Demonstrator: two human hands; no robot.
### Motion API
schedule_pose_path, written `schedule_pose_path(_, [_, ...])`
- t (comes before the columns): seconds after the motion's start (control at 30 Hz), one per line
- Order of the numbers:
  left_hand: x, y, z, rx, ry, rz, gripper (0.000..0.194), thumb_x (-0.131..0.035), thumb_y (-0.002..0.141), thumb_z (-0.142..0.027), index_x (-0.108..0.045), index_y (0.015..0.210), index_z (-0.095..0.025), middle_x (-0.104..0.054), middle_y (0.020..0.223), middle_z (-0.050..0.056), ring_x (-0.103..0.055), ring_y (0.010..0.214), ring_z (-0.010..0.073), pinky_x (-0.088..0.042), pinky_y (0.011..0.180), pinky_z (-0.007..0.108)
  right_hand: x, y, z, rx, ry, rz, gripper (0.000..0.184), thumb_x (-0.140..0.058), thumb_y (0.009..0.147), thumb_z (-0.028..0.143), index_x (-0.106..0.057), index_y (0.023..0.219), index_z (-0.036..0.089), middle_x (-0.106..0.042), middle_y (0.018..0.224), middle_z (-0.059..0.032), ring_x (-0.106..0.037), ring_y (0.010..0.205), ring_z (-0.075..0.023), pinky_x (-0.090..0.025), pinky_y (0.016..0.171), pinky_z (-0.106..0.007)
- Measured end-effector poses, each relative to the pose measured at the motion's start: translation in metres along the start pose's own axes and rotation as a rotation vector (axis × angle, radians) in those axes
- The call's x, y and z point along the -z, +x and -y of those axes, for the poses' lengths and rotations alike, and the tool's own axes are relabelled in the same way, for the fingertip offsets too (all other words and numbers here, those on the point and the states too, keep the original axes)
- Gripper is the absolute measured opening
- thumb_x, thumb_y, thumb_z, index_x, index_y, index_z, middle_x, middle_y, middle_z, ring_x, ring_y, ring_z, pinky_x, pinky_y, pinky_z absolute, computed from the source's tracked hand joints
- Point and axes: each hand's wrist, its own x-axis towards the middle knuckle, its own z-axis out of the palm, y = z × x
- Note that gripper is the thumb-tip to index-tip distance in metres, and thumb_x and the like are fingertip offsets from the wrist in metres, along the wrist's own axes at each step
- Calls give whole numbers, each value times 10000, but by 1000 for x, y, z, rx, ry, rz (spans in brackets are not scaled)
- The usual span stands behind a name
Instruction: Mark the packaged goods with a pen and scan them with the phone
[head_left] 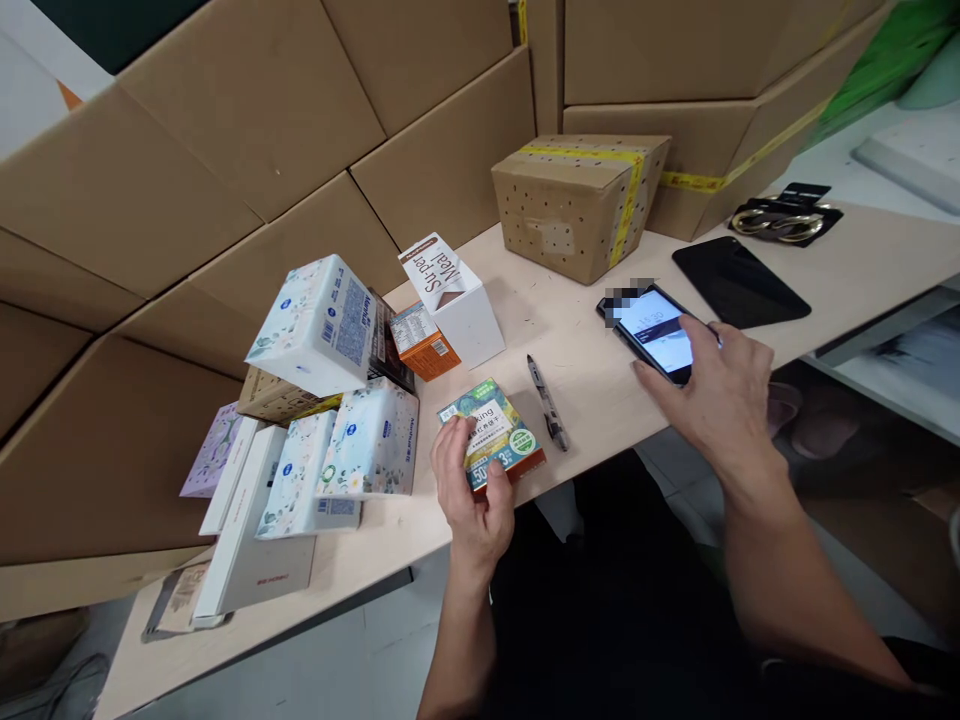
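Observation:
My left hand (472, 495) is closed on a small green, blue and orange biscuit box (495, 430) that lies flat near the table's front edge. Its fingers curl over the box's left side and the thumb presses on the near side. Further right, my right hand (716, 385) is open over a black-cased smartphone (656, 325) lying on the table with its screen lit. The index finger reaches onto the screen, and the thumb is apart from it, by the phone's near edge. Between the hands lies a dark patterned pen (547, 400).
Left of the biscuit box stand floral tissue packs (322, 325), an orange box (424, 345), a white box (465, 310) and long white boxes (259, 540). Behind are a yellow-taped carton (555, 210) and stacked cardboard. A black tablet-like slab (739, 280) and gold hoops (784, 220) lie right.

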Motion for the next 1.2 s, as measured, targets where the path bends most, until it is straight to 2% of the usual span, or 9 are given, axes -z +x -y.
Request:
schedule_pose_path(0.2, [-1, -5, 5, 201, -58, -9, 659, -592, 946, -406, -341, 1531, -236, -397, 1552, 165, -388, 1462, 301, -363, 1191, 485, 3, 0, -5, 60, 52, -33, 773, -735, 767, 611, -565, 1388, 183, -541, 1334, -274, -466, 1235, -434, -401, 990, -602])
schedule_pose_path(0.37, [-1, -5, 2, 361, -122, 55, 774, -601, 938, -469, -230, 1577, -241, -294, 1632, 152, -333, 1505, 296, -374, 1197, 422, 33, -8, 31, 85, 117, -235, 471, -662, 889, 448, -622, 1278, 186, -629, 1265, -217, -576, 1182, -355, -452, 1010, -534])
schedule_pose_path(0.47, [0, -2, -1, 396, -144, 83, 784, -599, 937, -480, -221, 1582, -242, -303, 1634, 142, -332, 1506, 296, -352, 1213, 435, 50, -16, 69, 133, 445, -37, 299, -573, 960, 376, -658, 1175, 187, -724, 976, -99, -676, 848, -219, -561, 769, -384])
schedule_pose_path(0.67, [2, -5, -2, 315, -199, 93, 787, -616, 917, -498, -258, 1569, -240, -349, 1606, 159, -409, 1462, 313, -472, 1122, 410, 50, -20, 123, 254, 626, 492, 416, -426, 1019, 460, -626, 1261, 185, -735, 1089, -114, -701, 970, -242, -585, 819, -417])
schedule_pose_path(0.8, [4, -10, 0, 152, -330, 65, 786, -623, 903, -463, -260, 1566, -246, -331, 1608, 172, -359, 1487, 348, -432, 1155, 498, 51, -20, 125, 177, 818, 738, 490, -493, 994, 471, -499, 1429, 245, -687, 1243, -95, -684, 1036, -225, -592, 849, -403])
schedule_pose_path(0.9, [5, -12, 1, 4, -411, -12, 728, -642, 880, -339, -337, 1535, -252, -385, 1572, 147, -350, 1489, 340, -366, 1195, 544, 55, -25, 117, 63, 959, 855, 659, -615, 928, 464, -378, 1522, 309, -669, 1248, -95, -675, 859, -190, -606, 732, -381])
schedule_pose_path(1.0, [4, -12, 0, -72, -465, -42, 716, -641, 860, -269, -362, 1519, -279, -449, 1525, 112, -409, 1449, 308, -389, 1184, 537, 59, -27, 110, -77, 1114, 954, 860, -733, 842, 432, -262, 1560, 390, -591, 1349, -100, -624, 727, -127, -597, 638, -333])
schedule_pose_path(1.1, [1, -11, -1, -109, -462, -89, 699, -625, 871, -274, -359, 1516, -312, -482, 1490, 95, -449, 1417, 287, -441, 1149, 527, 66, -17, 107, -171, 1187, 896, 997, -826, 740, 422, -245, 1550, 417, -505, 1427, -101, -619, 713, -109, -598, 607, -315])
schedule_pose_path(1.2, [-1, -10, 1, -94, -428, -163, 637, -607, 894, -281, -401, 1497, -289, -523, 1422, 107, -502, 1364, 272, -499, 1094, 496, 71, 16, 108, -138, 1146, 597, 972, -806, 749, 408, -257, 1550, 380, -479, 1433, -100, -670, 916, -198, -627, 700, -357])
